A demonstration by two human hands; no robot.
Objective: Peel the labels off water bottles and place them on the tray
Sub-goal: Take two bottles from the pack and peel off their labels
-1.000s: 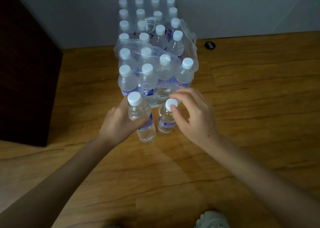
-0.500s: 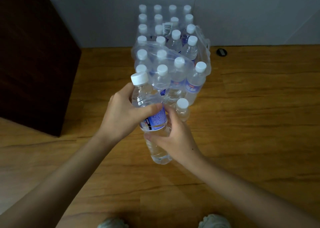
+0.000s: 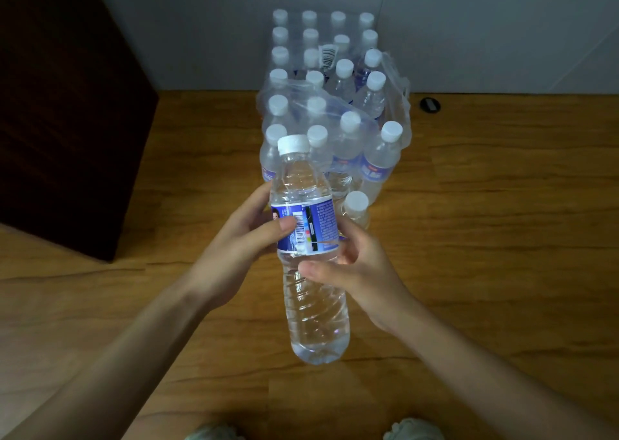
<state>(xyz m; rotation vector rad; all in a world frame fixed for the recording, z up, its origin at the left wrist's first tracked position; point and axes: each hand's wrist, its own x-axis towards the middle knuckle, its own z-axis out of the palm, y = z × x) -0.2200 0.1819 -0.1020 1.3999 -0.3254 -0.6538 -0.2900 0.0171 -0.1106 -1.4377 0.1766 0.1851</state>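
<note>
Bottle held in air before me, above floor, both hands wrapped on it. Left hand thumb presses label; right hand grips below label. I judge bottle full, heavy, thin-walled, slippery; label soft film, better picked at seam. Tray not visible.

Clear glossy plastic bottle, glossy blue label, wood-grain floor
</note>
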